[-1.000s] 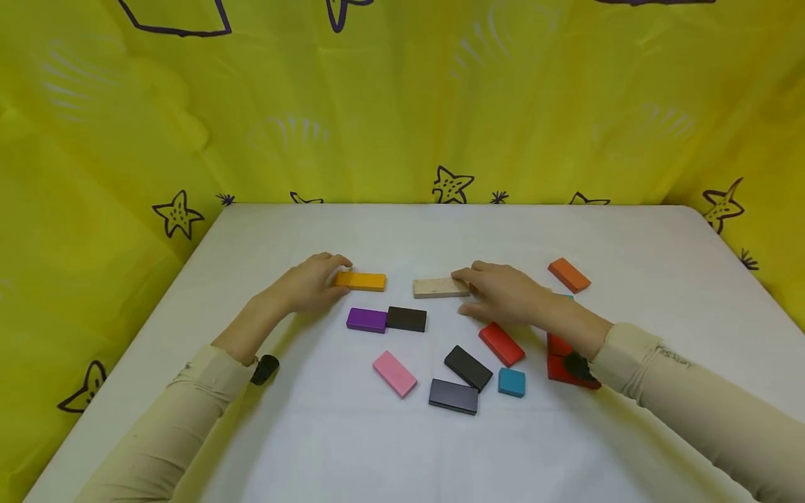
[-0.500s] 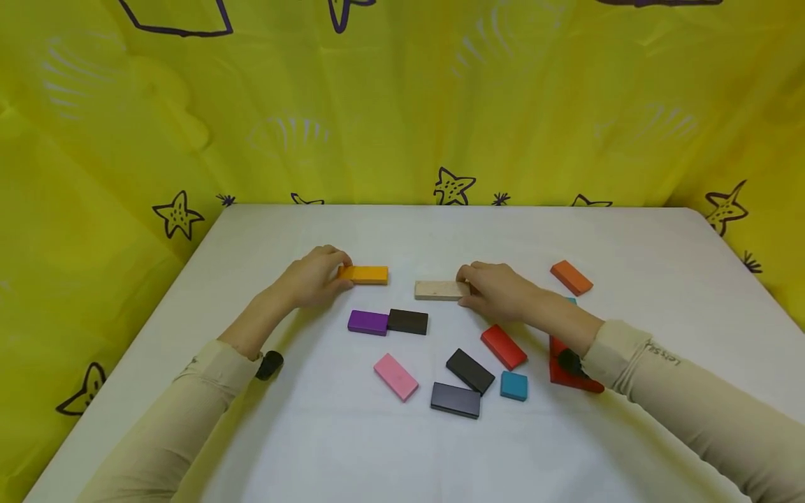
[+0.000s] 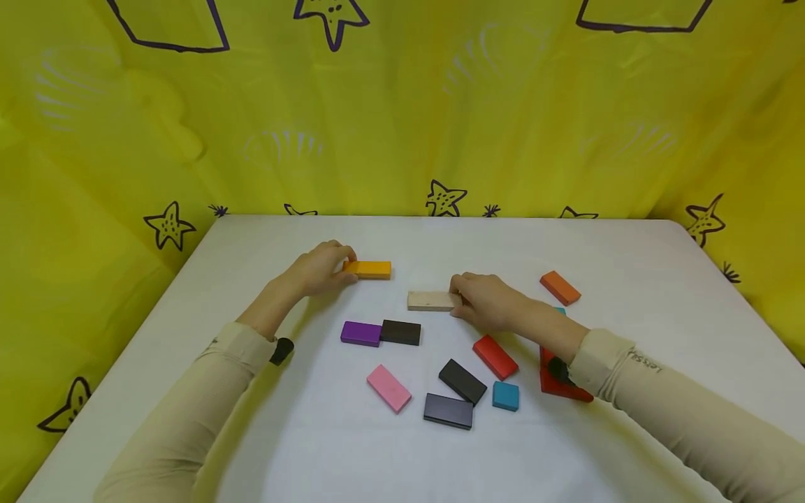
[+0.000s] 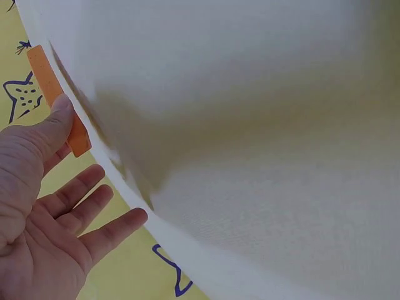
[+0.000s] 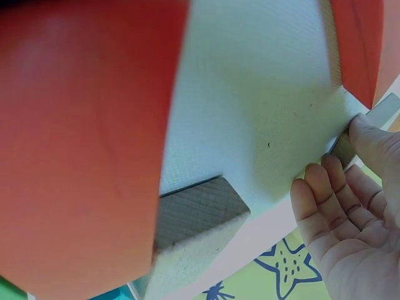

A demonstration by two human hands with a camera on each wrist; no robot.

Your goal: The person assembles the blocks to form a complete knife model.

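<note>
My left hand (image 3: pixel 322 270) pinches the left end of a yellow-orange wooden block (image 3: pixel 375 270) toward the back of the table. In the left wrist view the thumb lies across this block (image 4: pixel 44 70), and the other fingers are spread. Whether the block is off the tabletop I cannot tell. To the right, my right hand (image 3: pixel 489 300) pinches the right end of a plain wood block (image 3: pixel 430 301). The right wrist view shows thumb and fingers of that hand (image 5: pixel 365 228) at the block's end, partly hidden by the hand. A gap separates the two held blocks.
Nearer me lie purple (image 3: pixel 361 334), dark brown (image 3: pixel 401 332), pink (image 3: pixel 389 388), black (image 3: pixel 462 381), dark grey (image 3: pixel 448 411), red (image 3: pixel 495 357) and small blue (image 3: pixel 506 395) blocks. An orange block (image 3: pixel 560 288) lies right. Red blocks (image 3: pixel 562 388) sit partly under the right forearm.
My left hand has moved the yellow-orange block farther back and slightly right. The right fingers, earlier spread around the plain block's end, have closed on it. The head view has tilted slightly up.
</note>
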